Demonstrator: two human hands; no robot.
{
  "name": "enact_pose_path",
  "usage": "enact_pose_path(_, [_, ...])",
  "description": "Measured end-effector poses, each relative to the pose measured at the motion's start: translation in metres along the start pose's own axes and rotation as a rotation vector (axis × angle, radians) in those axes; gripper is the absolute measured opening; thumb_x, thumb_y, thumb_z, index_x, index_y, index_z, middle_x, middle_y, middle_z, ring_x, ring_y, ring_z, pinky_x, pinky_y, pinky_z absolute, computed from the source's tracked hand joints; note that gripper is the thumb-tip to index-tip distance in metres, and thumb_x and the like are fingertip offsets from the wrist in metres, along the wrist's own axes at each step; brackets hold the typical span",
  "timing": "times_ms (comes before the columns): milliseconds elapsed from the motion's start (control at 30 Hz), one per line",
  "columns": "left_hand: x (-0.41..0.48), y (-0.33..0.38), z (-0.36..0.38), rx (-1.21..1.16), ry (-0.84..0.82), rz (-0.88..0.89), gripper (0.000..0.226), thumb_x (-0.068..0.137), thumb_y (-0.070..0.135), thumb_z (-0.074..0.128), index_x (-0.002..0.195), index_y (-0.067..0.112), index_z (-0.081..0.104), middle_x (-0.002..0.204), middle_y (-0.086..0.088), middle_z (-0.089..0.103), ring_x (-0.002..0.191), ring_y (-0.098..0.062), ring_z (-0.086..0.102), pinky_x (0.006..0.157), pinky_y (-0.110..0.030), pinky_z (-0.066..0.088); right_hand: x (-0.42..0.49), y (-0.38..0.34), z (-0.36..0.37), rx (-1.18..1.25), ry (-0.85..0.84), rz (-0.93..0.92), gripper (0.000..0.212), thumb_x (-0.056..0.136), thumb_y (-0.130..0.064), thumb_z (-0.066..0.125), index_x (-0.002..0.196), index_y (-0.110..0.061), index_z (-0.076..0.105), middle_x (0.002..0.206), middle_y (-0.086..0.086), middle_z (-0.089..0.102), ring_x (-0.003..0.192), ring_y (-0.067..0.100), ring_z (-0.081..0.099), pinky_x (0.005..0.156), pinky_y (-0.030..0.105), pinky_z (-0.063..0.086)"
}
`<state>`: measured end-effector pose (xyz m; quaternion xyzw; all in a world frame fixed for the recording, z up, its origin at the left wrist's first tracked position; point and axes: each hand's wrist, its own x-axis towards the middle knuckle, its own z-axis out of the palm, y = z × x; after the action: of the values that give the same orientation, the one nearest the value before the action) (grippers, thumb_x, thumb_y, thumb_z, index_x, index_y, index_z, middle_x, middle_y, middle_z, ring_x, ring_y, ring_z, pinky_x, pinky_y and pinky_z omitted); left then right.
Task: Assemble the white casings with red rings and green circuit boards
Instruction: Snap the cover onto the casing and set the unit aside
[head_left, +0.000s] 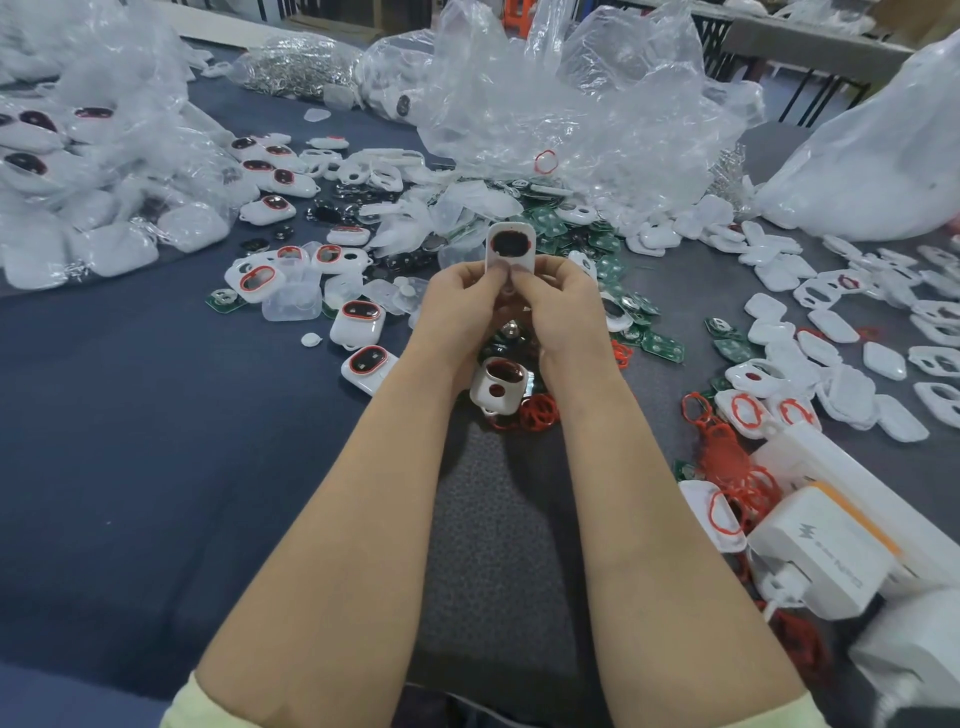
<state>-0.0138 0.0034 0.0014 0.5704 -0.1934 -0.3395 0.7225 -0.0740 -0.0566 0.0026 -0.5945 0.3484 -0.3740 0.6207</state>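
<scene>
Hands meet at mid-table: left hand (464, 299) and right hand (558, 301) both pinch an upright white casing (510, 249), red-ringed, thumbs on its lower edge, above scattered green circuit boards (660, 345).

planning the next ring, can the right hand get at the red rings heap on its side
Probably yes: the red rings heap lies uncovered, with nothing between; but the right hand is busy pinching the white casing.
</scene>
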Motion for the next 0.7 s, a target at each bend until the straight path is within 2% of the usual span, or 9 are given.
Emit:
enact_pose_path(100, [0.0012, -0.0009, 0.0005, 0.012, 0.020, 0.011, 0.023, 0.099, 0.014, 0.051, 0.101, -0.005, 0.063, 0.095, -0.019, 0.066, 0.076, -0.019, 0.063, 0.083, -0.034, 0.054, -0.0011, 0.0001, -0.0005, -0.003, -0.001, -0.017, 0.009, 0.088, -0.009, 0.063, 0.082, -0.015, 0.060, 0.077, 0.003, 0.065, 0.072, 0.016, 0.061, 0.071, 0.030, 0.051])
enact_pose_path(200, [0.0029, -0.0025, 0.0004, 0.058, 0.043, 0.026, 0.019, 0.098, 0.016, 0.053, 0.088, 0.005, 0.064, 0.094, -0.017, 0.068, 0.083, -0.023, 0.065, 0.086, -0.039, 0.054, -0.0019, -0.0001, -0.0006, -0.028, -0.001, -0.041, 0.013, 0.089, -0.010, 0.062, 0.078, -0.017, 0.061, 0.075, 0.001, 0.065, 0.070, 0.015, 0.061, 0.067, 0.026, 0.051])
enact_pose_path(300, [0.0052, -0.0042, 0.0001, 0.076, 0.065, 0.029, 0.019, 0.098, 0.018, 0.052, 0.090, 0.005, 0.065, 0.094, -0.016, 0.070, 0.081, -0.021, 0.066, 0.081, -0.036, 0.055, -0.0026, -0.0002, -0.0001, -0.115, 0.000, -0.091, 0.011, 0.090, -0.011, 0.062, 0.081, -0.016, 0.061, 0.076, 0.000, 0.065, 0.070, 0.012, 0.061, 0.065, 0.024, 0.050])
enact_pose_path(433, [0.0047, -0.0043, 0.0009, 0.048, 0.049, 0.026, 0.024, 0.099, 0.018, 0.050, 0.088, 0.003, 0.065, 0.084, -0.011, 0.067, 0.070, -0.013, 0.063, 0.070, -0.024, 0.054, -0.0057, -0.0001, 0.0005, -0.200, 0.039, -0.175, 0.005, 0.089, -0.013, 0.061, 0.089, -0.018, 0.059, 0.084, -0.001, 0.066, 0.076, 0.010, 0.063, 0.071, 0.023, 0.052])
enact_pose_path(500, [0.0033, -0.0035, 0.0012, 0.045, 0.046, 0.031, 0.025, 0.100, 0.018, 0.050, 0.090, 0.000, 0.065, 0.084, -0.011, 0.068, 0.070, -0.012, 0.064, 0.069, -0.022, 0.054, -0.0074, -0.0010, 0.0007, -0.216, 0.070, -0.214, 0.006, 0.090, -0.016, 0.062, 0.087, -0.021, 0.059, 0.085, -0.003, 0.066, 0.080, 0.011, 0.065, 0.075, 0.026, 0.053])
enact_pose_path(633, [0.0049, -0.0033, 0.0010, 0.229, 0.141, 0.120, 0.031, 0.097, 0.022, 0.054, 0.102, -0.007, 0.064, 0.099, -0.021, 0.069, 0.091, -0.030, 0.067, 0.088, -0.044, 0.055, -0.0092, -0.0021, 0.0032, -0.274, 0.067, -0.251, 0.008, 0.092, -0.020, 0.061, 0.084, -0.017, 0.062, 0.083, 0.000, 0.067, 0.085, 0.020, 0.066, 0.080, 0.037, 0.054])
enact_pose_path(700, [0.0050, -0.0035, 0.0006, 0.295, 0.189, 0.169, 0.031, 0.096, 0.022, 0.056, 0.100, -0.007, 0.064, 0.099, -0.023, 0.068, 0.094, -0.035, 0.066, 0.089, -0.049, 0.052, -0.0088, -0.0017, 0.0045, -0.308, 0.063, -0.251, 0.010, 0.092, -0.021, 0.061, 0.086, -0.014, 0.064, 0.084, 0.003, 0.068, 0.085, 0.022, 0.066, 0.081, 0.039, 0.054])
